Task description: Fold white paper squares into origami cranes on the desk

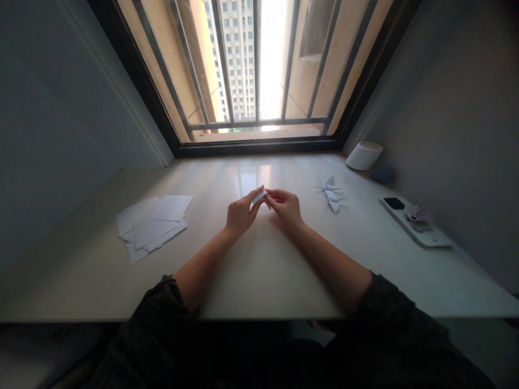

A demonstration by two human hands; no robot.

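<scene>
Left grip (240,213) and right grip (287,207) meet, each pinching the small paper (259,196) held between them over the surface (259,270). It looks mid-fold. A crane (332,195) lies right of them. A further crease would call for tight, steady fingertips.

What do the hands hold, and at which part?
A small folded white paper, pinched by fingertips: left hand on its left end, right hand on its right end.
</scene>
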